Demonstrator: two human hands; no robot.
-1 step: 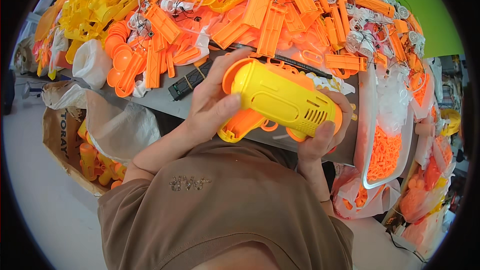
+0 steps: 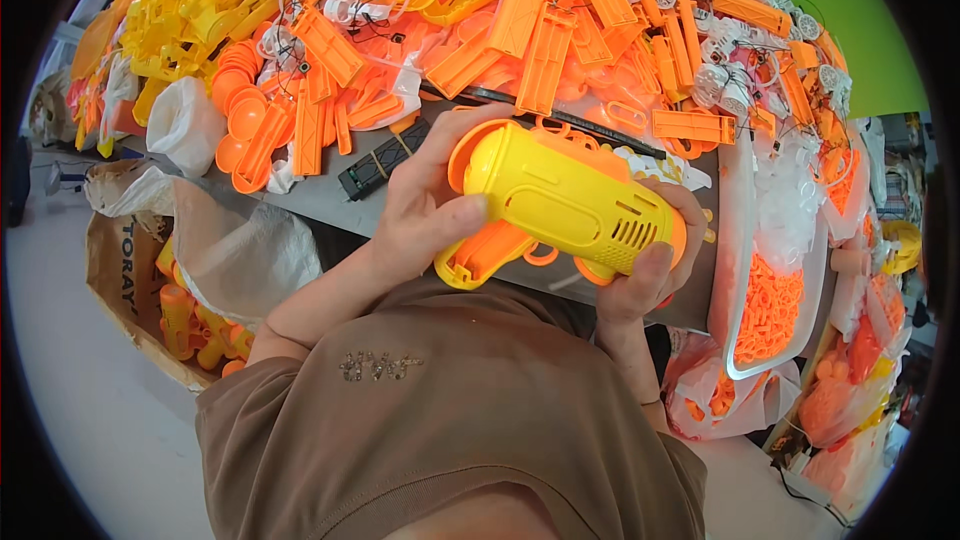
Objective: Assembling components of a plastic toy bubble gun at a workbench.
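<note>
A yellow and orange plastic toy gun (image 2: 570, 195) is held level in front of my chest, its slotted end to the right. My left hand (image 2: 425, 210) grips the rounded left end, thumb on the yellow shell. My right hand (image 2: 655, 265) is wrapped round the slotted end, with the thumb pressed near the vents. Below the body, toward me, the handle (image 2: 485, 252) shows an orange inside and a yellow rim. An orange ring-shaped part (image 2: 541, 256) sits beside the handle. The underside of the toy and several fingertips behind it are hidden.
Orange battery-box-like parts (image 2: 545, 55) and white motor units with wires are heaped on the grey table (image 2: 330, 215). Yellow shells (image 2: 205, 10) pile up at the far left. A bin of small orange pieces (image 2: 768, 315) stands right. A sack (image 2: 130, 290) with yellow toys is lower left.
Both hands keep their grip on the toy gun, which has shifted very slightly to the right. Nothing else has visibly moved.
</note>
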